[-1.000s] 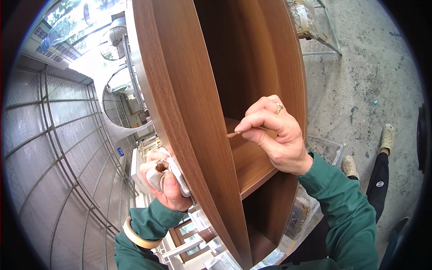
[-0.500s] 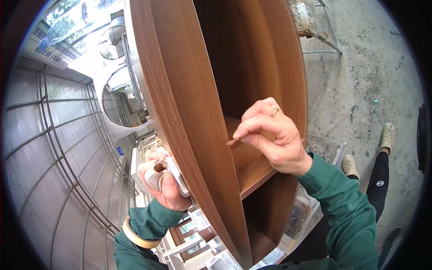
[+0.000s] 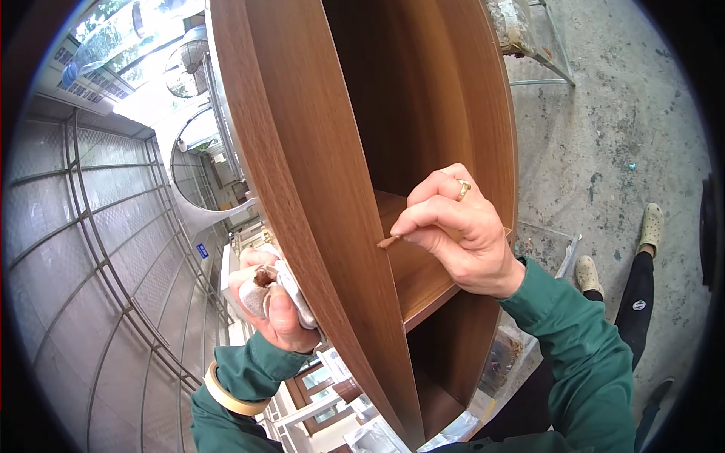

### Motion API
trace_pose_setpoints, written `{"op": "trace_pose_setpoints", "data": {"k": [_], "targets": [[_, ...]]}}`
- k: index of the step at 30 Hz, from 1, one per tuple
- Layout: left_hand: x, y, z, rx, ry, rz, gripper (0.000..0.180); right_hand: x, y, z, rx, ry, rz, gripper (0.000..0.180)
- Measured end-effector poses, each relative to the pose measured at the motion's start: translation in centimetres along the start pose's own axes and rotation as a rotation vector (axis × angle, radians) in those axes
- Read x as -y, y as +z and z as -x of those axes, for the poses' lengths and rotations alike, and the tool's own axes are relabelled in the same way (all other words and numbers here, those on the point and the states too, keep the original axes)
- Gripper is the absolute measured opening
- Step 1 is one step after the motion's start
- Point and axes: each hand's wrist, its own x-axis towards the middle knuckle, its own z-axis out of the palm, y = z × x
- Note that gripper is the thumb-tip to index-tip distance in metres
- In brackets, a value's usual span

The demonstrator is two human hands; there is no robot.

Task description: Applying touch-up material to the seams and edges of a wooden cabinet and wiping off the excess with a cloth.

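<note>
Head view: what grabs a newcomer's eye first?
The big brown wood-grain cabinet fills the middle. Right of centre, the right hand pinches a thin brown piece near a panel edge. On the cabinet's left side, the left hand grips a brown-stained whitish cloth, with a cream ring around that forearm's sleeve.

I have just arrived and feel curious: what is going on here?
At an open brown wood-grain cabinet, a person's right hand pinches a thin brown-tipped piece, too small to identify, close to a panel's edge. The left hand grips a stained white cloth beside the cabinet. A beige tape roll circles the green left sleeve.
</note>
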Motion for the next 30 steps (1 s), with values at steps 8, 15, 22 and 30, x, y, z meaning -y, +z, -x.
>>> {"op": "trace_pose_setpoints", "data": {"k": [8,15,22,30], "targets": [[0.1,-0.4,0.1,0.039,-0.01,0.037,0.029,0.6,-0.4,2.3,0.145,0.018,0.02,0.014],[-0.3,-0.4,0.2,0.019,-0.092,0.089,0.033,0.1,0.0,0.7,-0.02,-0.014,0.041,0.014],[1.0,-1.3,0.5,-0.01,0.003,-0.025,0.035,0.3,-0.4,2.9,0.086,-0.05,0.083,0.018],[0.8,-1.3,0.2,0.018,-0.042,-0.027,0.033,0.2,0.0,1.4,-0.062,-0.071,0.128,0.021]]}}
